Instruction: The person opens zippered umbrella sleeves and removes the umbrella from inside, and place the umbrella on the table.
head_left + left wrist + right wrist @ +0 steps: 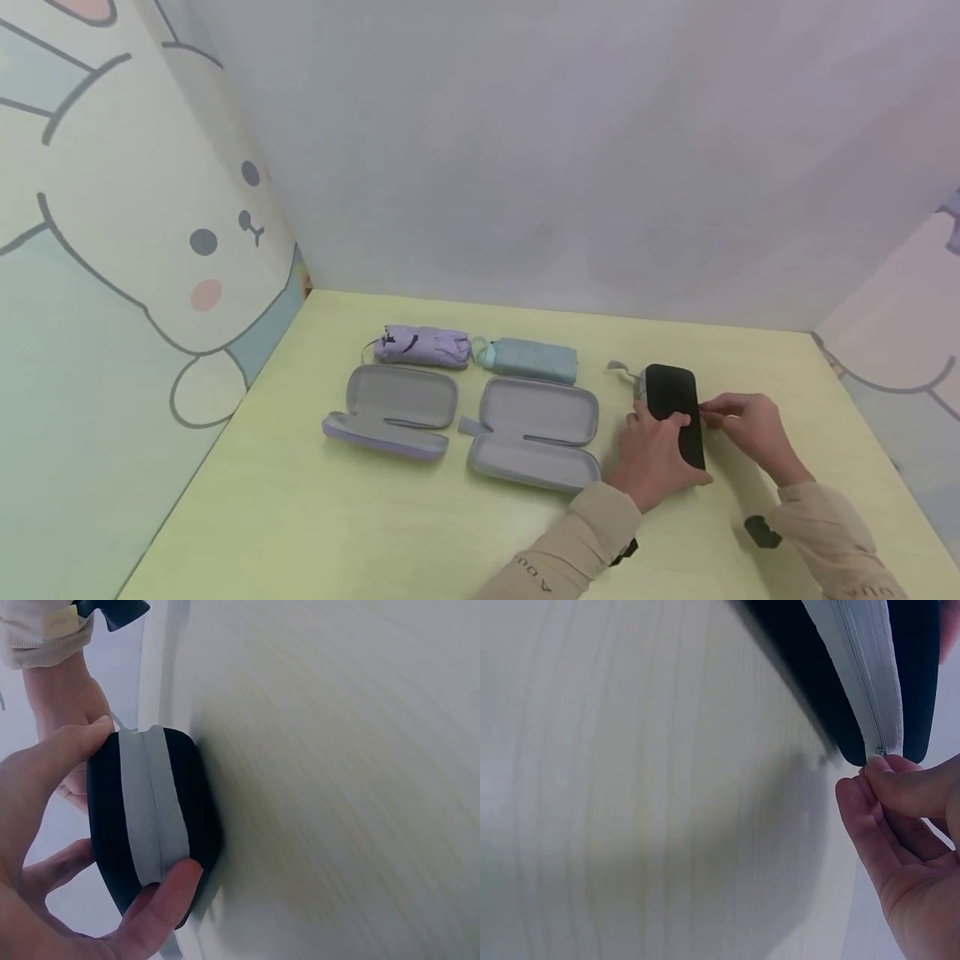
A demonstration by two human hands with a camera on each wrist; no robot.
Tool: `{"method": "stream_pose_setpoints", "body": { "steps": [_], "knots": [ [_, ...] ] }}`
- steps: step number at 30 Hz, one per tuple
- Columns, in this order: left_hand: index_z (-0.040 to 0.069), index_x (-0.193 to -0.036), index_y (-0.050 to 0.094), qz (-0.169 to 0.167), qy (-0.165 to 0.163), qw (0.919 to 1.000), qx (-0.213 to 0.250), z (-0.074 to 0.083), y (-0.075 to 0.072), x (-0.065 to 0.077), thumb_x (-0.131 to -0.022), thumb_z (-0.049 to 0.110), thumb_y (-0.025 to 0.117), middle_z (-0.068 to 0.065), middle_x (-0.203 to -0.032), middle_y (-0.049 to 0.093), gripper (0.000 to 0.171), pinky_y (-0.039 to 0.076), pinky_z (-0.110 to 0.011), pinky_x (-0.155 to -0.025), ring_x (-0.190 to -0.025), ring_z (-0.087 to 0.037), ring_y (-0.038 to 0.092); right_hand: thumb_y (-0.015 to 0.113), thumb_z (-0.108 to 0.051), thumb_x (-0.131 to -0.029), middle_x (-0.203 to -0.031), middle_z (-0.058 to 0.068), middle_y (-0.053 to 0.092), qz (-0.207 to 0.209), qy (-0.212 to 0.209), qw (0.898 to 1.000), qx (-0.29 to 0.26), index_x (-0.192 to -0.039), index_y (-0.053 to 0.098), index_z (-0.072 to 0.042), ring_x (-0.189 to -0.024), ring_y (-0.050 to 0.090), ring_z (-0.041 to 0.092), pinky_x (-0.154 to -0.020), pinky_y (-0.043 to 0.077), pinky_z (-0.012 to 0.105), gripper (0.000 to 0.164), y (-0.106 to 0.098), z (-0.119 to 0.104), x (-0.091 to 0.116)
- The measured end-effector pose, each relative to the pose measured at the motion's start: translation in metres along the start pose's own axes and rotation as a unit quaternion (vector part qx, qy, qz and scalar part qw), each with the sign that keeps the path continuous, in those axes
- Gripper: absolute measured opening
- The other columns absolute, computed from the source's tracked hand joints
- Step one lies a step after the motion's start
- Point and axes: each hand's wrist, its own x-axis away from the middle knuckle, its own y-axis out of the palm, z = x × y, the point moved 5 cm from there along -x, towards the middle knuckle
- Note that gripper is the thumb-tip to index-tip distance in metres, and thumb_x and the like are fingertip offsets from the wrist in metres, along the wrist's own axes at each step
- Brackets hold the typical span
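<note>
A black case (667,390) with a pale grey zipper band (155,810) lies at the right of the table, its two halves together. My left hand (652,462) holds it, thumb and fingers spread round its sides; the left wrist view shows fingers on the band and the black shell. At the case's right side my right hand (759,429) pinches the zipper pull (881,753) between thumb and fingertips. The pull itself is mostly hidden. In the right wrist view the zipper (859,667) runs shut up to the pull. A grey strap (618,367) sticks out at the far left corner.
Left of the black case lie two opened grey cases, one (536,461) nearer and one purple-edged (386,440) further left. Behind them rest a rolled purple fabric bundle (423,347) and a teal one (534,359), both like folded umbrellas. Printed walls (555,167) border the table.
</note>
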Motion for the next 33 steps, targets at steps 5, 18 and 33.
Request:
{"method": "stream_pose_setpoints", "body": {
  "steps": [5,18,33],
  "knots": [
    [0.039,-0.117,0.062,0.008,0.004,1.0,0.004,0.0,0.001,0.001,-0.058,0.062,0.08,-0.002,-0.108,0.048,0.066,0.036,-0.02,-0.057,-0.084,-0.011,0.048,0.069,0.004,-0.078,-0.073,0.008,0.071,0.001,0.002,1.0,-0.01,-0.087,0.074,0.0,-0.059,0.064,0.012,-0.058,0.043,0.017,0.011,0.001,-0.002,0.005],
    [0.038,-0.119,0.062,0.007,0.009,0.9997,0.021,-0.002,0.001,0.001,-0.058,0.061,0.081,-0.003,-0.109,0.048,0.068,0.035,-0.019,-0.055,-0.083,-0.011,0.048,0.07,0.004,-0.077,-0.07,0.007,0.07,0.012,-0.007,1.0,-0.008,-0.085,0.074,0.0,-0.057,0.062,0.006,-0.057,0.042,0.015,0.01,0.001,-0.004,0.012],
    [0.039,-0.118,0.061,0.012,0.008,0.9998,0.014,-0.002,0.003,0.0,-0.057,0.062,0.08,-0.001,-0.108,0.047,0.068,0.035,-0.019,-0.055,-0.082,-0.011,0.047,0.072,0.005,-0.076,-0.069,0.006,0.07,0.012,-0.017,1.0,-0.005,-0.084,0.074,-0.001,-0.056,0.061,0.005,-0.054,0.043,0.015,0.01,0.002,-0.007,0.017]
  ]
}}
